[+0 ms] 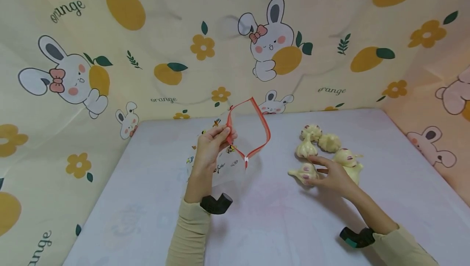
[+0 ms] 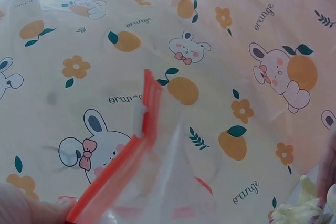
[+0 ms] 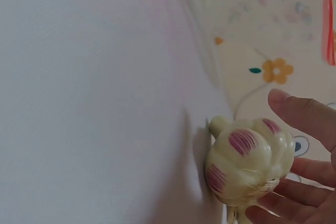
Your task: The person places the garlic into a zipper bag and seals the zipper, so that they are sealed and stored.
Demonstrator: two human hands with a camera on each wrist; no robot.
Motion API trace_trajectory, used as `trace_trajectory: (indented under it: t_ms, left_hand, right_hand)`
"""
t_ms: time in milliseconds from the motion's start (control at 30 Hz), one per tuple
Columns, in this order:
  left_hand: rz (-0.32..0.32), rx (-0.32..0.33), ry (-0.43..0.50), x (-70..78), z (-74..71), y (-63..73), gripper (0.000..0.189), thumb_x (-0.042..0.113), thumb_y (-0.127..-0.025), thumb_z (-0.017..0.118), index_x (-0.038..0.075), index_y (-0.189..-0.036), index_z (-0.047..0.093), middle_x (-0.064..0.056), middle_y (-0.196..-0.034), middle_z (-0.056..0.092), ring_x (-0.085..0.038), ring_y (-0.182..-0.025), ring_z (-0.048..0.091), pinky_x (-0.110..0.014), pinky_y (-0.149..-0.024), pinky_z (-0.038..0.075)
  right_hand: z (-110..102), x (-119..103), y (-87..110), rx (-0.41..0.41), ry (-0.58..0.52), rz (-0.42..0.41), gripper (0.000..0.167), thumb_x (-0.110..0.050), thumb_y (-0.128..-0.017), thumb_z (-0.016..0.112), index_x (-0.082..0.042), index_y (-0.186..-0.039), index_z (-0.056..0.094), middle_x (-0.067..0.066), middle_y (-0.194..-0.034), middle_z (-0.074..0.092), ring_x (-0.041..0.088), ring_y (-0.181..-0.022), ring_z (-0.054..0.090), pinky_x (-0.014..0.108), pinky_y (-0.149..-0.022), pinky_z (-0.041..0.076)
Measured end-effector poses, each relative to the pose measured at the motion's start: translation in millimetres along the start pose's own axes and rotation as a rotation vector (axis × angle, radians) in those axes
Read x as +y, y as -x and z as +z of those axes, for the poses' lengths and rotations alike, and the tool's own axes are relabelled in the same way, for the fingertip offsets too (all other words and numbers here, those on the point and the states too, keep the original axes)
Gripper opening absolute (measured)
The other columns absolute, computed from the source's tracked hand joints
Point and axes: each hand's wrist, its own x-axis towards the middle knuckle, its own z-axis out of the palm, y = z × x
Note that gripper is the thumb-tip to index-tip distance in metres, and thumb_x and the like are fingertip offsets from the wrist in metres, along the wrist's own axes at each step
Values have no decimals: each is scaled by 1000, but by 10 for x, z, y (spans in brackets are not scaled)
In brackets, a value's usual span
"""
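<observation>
My left hand (image 1: 213,145) pinches the red-edged mouth of a clear zip bag (image 1: 266,129) between thumb and fingers, and the mouth gapes wide. A white slider sits at the near corner of the red zip strip (image 2: 113,174) in the head view. My right hand (image 1: 332,176) reaches around a glossy, pale garlic bulb (image 1: 305,174) with purple stripes. In the right wrist view the thumb (image 3: 304,116) stands apart from this garlic bulb (image 3: 249,156), while the other fingers (image 3: 299,192) spread close behind it.
Several more garlic bulbs (image 1: 329,142) lie clustered beyond and beside my right hand on the pale tabletop (image 1: 147,217). Small colourful prints mark the bag's side. A patterned cloth (image 1: 205,9) with rabbits and oranges hangs behind the table and along its sides.
</observation>
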Motion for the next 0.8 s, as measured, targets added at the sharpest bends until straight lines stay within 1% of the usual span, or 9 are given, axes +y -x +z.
trace_trajectory:
  t_ms: [167, 267, 367, 467, 633, 800]
  left_hand:
    - [-10, 7, -5, 17, -9, 4, 28, 11, -95, 60, -5, -117, 63, 10, -77, 71, -2, -74, 70, -17, -77, 59]
    - [-12, 2, -6, 20, -10, 4, 29, 11, -95, 60, -6, -118, 62, 9, -77, 71, -2, -74, 70, -17, -77, 59]
    - [-18, 1, -4, 19, -2, 1, 28, 12, -94, 60, -5, -117, 63, 9, -77, 71, -3, -74, 70, -17, -78, 59]
    - [-16, 4, 2, 17, 4, 2, 26, 11, -94, 60, -4, -115, 64, 9, -76, 71, -3, -73, 70, -17, -77, 59]
    - [-10, 0, 1, 18, 5, 8, 31, 11, -95, 59, -8, -119, 60, 10, -76, 71, -2, -73, 70, -16, -76, 58]
    - [-23, 2, -11, 21, 4, 9, 29, 12, -95, 59, -5, -119, 62, 9, -77, 71, -3, -75, 70, -17, -78, 59]
  right_hand:
    - [29, 27, -5, -15, 13, 26, 73, -14, -69, 86, 11, -128, 52, 31, -132, 55, 48, -118, 56, 47, -91, 55]
    - [41, 30, -1, -32, 19, 44, 77, -16, -67, 87, 10, -130, 51, 32, -134, 53, 49, -114, 59, 48, -90, 55]
    - [42, 26, 6, -40, 23, 66, 78, -17, -67, 87, 8, -131, 51, 32, -136, 51, 49, -110, 61, 48, -90, 55]
    - [38, 25, 7, -47, 19, 78, 78, -18, -68, 87, 7, -133, 50, 33, -137, 50, 50, -110, 61, 49, -90, 55]
    - [42, 43, 7, -47, 19, 72, 79, -16, -68, 87, 7, -133, 50, 33, -137, 50, 50, -112, 60, 48, -89, 55]
    - [54, 56, 1, -35, 18, 52, 78, -14, -66, 87, 8, -131, 51, 33, -135, 51, 50, -112, 60, 47, -89, 56]
